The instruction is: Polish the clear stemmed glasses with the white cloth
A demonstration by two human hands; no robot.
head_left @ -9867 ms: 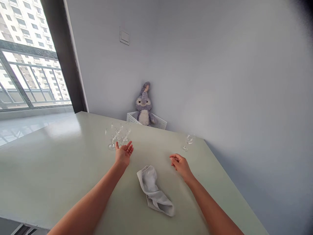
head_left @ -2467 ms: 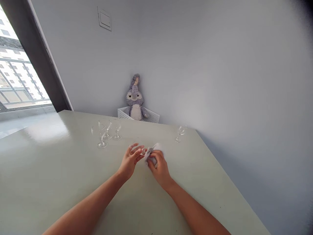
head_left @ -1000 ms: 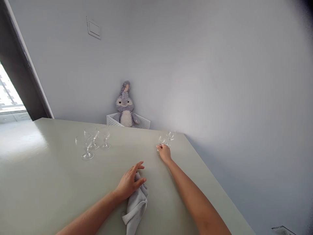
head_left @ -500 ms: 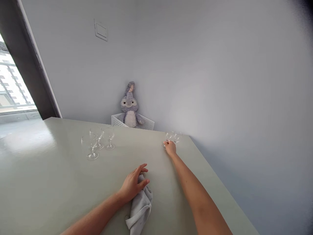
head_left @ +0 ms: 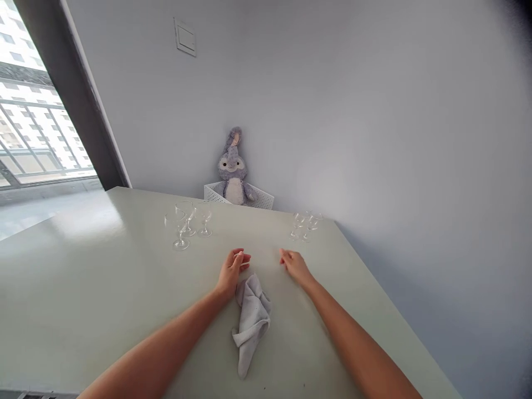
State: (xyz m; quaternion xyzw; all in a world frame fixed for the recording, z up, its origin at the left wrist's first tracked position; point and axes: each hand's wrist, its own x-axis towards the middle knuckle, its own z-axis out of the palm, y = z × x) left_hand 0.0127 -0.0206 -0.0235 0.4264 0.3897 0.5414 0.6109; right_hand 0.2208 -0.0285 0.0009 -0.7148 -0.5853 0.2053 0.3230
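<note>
My left hand (head_left: 234, 271) is over the middle of the pale table (head_left: 137, 316), fingers apart and holding nothing, just beyond the upper end of a crumpled grey cloth (head_left: 252, 316). To its right, my right hand (head_left: 294, 265) has its fingers curled together with nothing seen in them. Beyond that hand, two stemmed glasses (head_left: 298, 223) (head_left: 312, 224) stand upright near the table's back right corner. Three more stemmed glasses (head_left: 180, 230) (head_left: 189, 216) (head_left: 204, 219) stand upright in a close group at the back left.
Behind the table's back edge, a grey plush toy (head_left: 233, 177) sits in a white perforated basket (head_left: 264, 198). Walls rise behind and to the right, with a switch (head_left: 185, 39) on the left one. A window (head_left: 37, 111) is at the far left.
My right hand has let go of a glass at the back right and drawn back toward me. My left hand has moved off the cloth, forward. The view has shifted slightly.
</note>
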